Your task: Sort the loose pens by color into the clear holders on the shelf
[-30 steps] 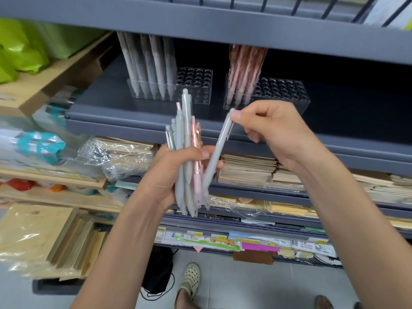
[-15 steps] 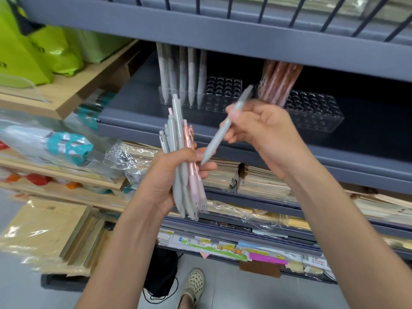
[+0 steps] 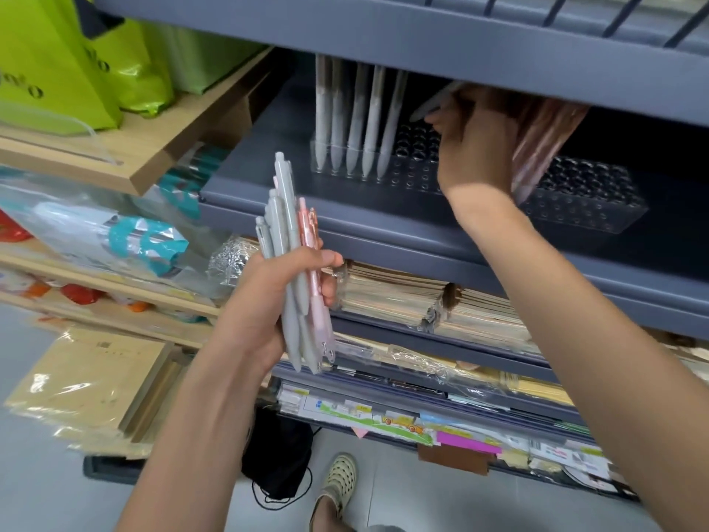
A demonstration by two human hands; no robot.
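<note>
My left hand [image 3: 268, 305] grips a bundle of loose pens [image 3: 291, 259], several grey ones and a couple of pink ones, upright in front of the shelf. Reaching into the grey shelf, my right hand [image 3: 475, 147] pinches one grey pen [image 3: 431, 103], blurred and tilted, above the left clear holder [image 3: 406, 167]. That holder has several grey pens [image 3: 356, 117] standing in its left end. The right clear holder [image 3: 587, 201] carries pink pens [image 3: 544, 147], partly hidden behind my right hand.
The upper shelf's front edge [image 3: 422, 36] hangs low over the holders. Green bags [image 3: 76, 63] sit on a wooden shelf at the left. Stacked wrapped notebooks [image 3: 403, 297] fill the shelf below. My foot [image 3: 341, 481] shows on the floor.
My right hand has carried the single grey pen up and away from the bundle into the shelf, over the left holder. The view has moved closer to the shelf.
</note>
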